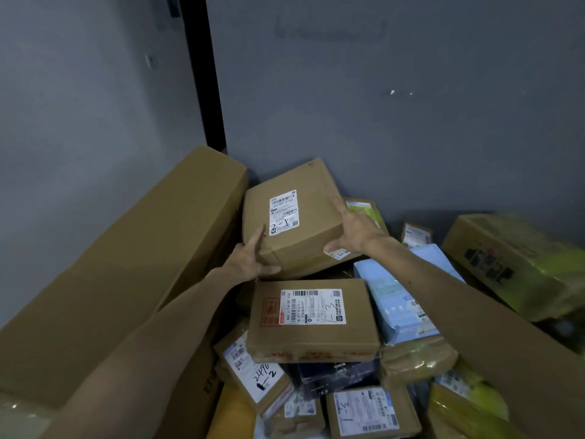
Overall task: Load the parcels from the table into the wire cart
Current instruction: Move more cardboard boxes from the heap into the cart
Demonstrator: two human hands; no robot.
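Note:
A brown cardboard parcel (313, 198) with a white label marked "2-1" sits tilted at the back of a pile of parcels, near the wall corner. My left hand (248, 261) grips its near left corner, thumb under the front edge. My right hand (353, 231) holds its right side, fingers spread along the edge. In front of it lies a flat brown parcel (316, 337) labelled "1-3". Neither the wire cart nor the table surface can be seen.
A long cardboard box (133, 255) leans along the left wall. A light blue packet (399, 299) lies right of the "1-3" parcel, and a large printed box (512, 264) at far right. Several small labelled parcels (367, 413) fill the foreground. Grey walls close the back.

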